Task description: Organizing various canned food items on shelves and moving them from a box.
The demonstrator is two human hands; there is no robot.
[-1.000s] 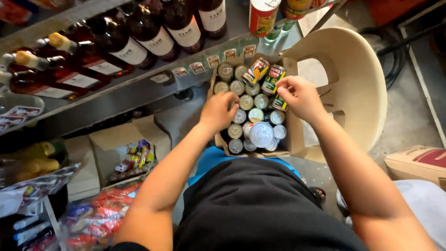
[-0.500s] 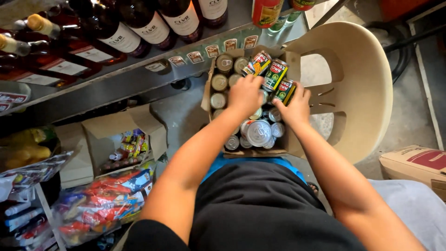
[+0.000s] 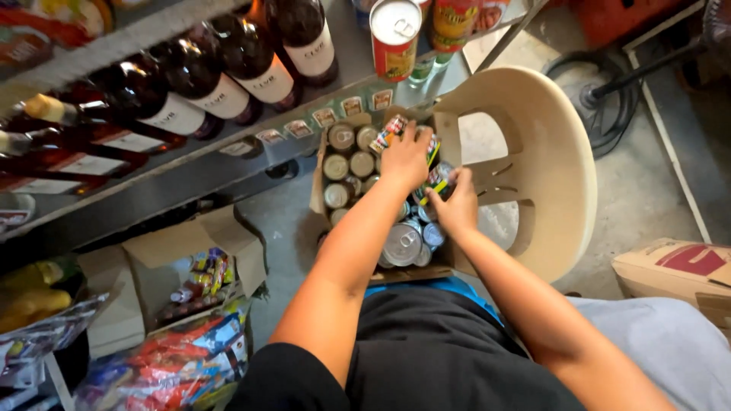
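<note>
Two small colourful-labelled tins are what my hands are on, inside the open brown cardboard box that sits on the seat of the cream plastic chair straight ahead of me. My left hand reaches over the far right part of the box, fingers curled down around a red-and-white labelled tin lying on its side, its long axis running roughly left to right. My right hand is nearer to me and just right of the left, closed about a green-and-yellow labelled tin, also tipped over; how firmly it grips I cannot tell, since the fingers cover most of it. The two hands almost touch.

Around them the box is packed with upright silver-topped tins on the left, and larger silver lids lie near my wrists, so anything lifted has to come up and clear the box flaps.

To the far left a grey metal shelf carries dark glass bottles with white labels; a tall red tin with a pull-ring lid stands at the far end. Near left on the floor, an open carton of bright packets sits beside bags of snacks. A closed cardboard box with red print lies to the right.
</note>
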